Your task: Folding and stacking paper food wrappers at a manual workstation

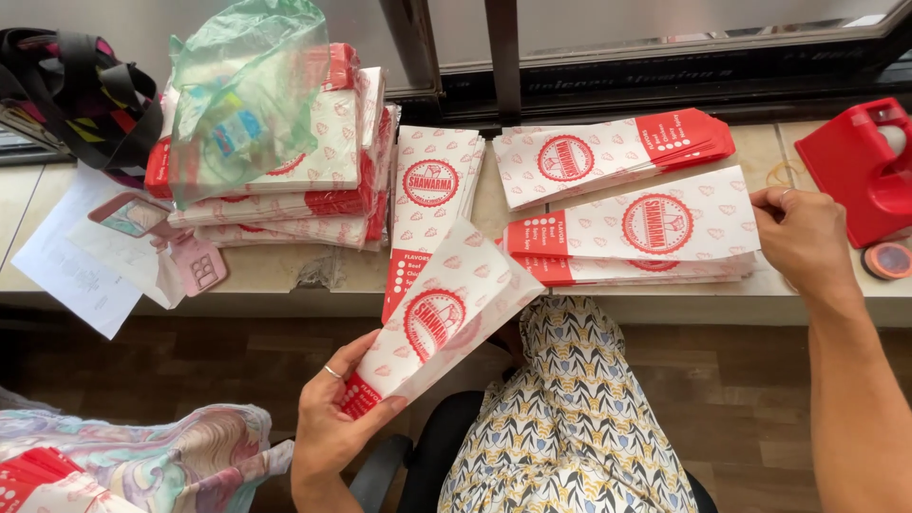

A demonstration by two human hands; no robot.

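My left hand (332,418) grips the red-printed end of a white paper sleeve (446,309) with a round red emblem, held tilted over my lap below the counter edge. My right hand (803,237) rests on the right end of a flat stack of the same sleeves (655,228) lying on the counter, fingers pinching the top sleeve's edge. Another fanned pile of sleeves (608,152) lies behind that stack. A narrow upright-lying pile of sleeves (432,190) sits at the middle of the counter.
A tall stack of sleeves (332,180) at the left carries a crumpled green plastic bag (242,90). A red tape dispenser (860,166) stands at the right with a tape roll (888,259). A dark bag (76,95), papers (71,266) and a pink phone case (195,261) lie far left.
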